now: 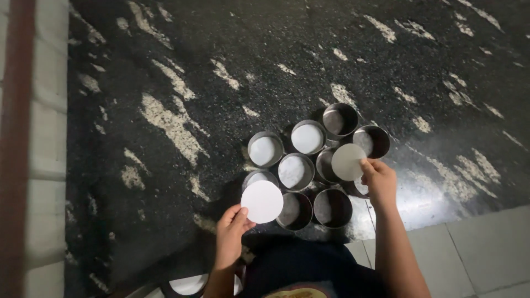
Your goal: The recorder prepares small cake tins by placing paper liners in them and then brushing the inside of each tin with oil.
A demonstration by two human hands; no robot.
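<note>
A cluster of several small round metal tins (296, 171) stands on a black, white-flecked stone floor (221, 83). Some tins hold a white paper disc at the bottom; others, like the far tin (340, 119), show bare metal. My left hand (231, 234) pinches a white paper disc (261, 201) just above the near-left tins. My right hand (380, 179) holds a second white disc (348, 161) over the tins at the right of the cluster.
Pale floor tiles (475, 248) border the dark slab at the lower right. A light kerb with a reddish-brown strip (22, 138) runs along the left edge. A white round object (189, 285) shows near my knees at the bottom.
</note>
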